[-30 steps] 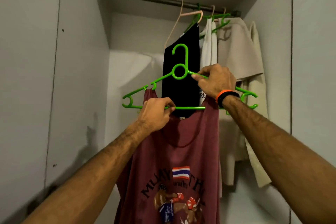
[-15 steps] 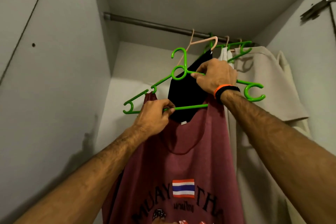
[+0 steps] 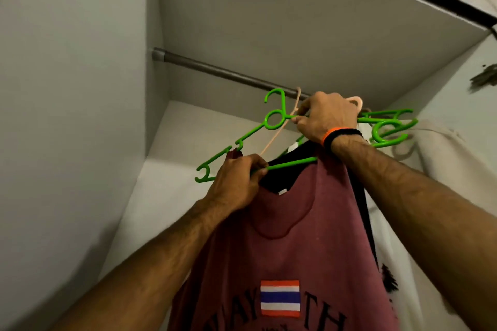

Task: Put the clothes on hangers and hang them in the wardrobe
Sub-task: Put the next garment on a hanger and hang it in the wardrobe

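The green hanger [image 3: 274, 119], carrying the maroon tank top [image 3: 290, 236], sits between both hands, just below the rail [image 3: 228, 72]. Left hand [image 3: 236, 185] pinches its lower bar; right hand [image 3: 326, 115] grips its upper arm beside the hook

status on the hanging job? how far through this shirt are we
Done: several garments already hang on the rail at the right, including a beige garment, and the maroon tank top is threaded on the green hanger. In hand: right hand grips the hanger near its neck, left hand pinches the bottom bar. Left: the hook sits below the rail, not yet on it.
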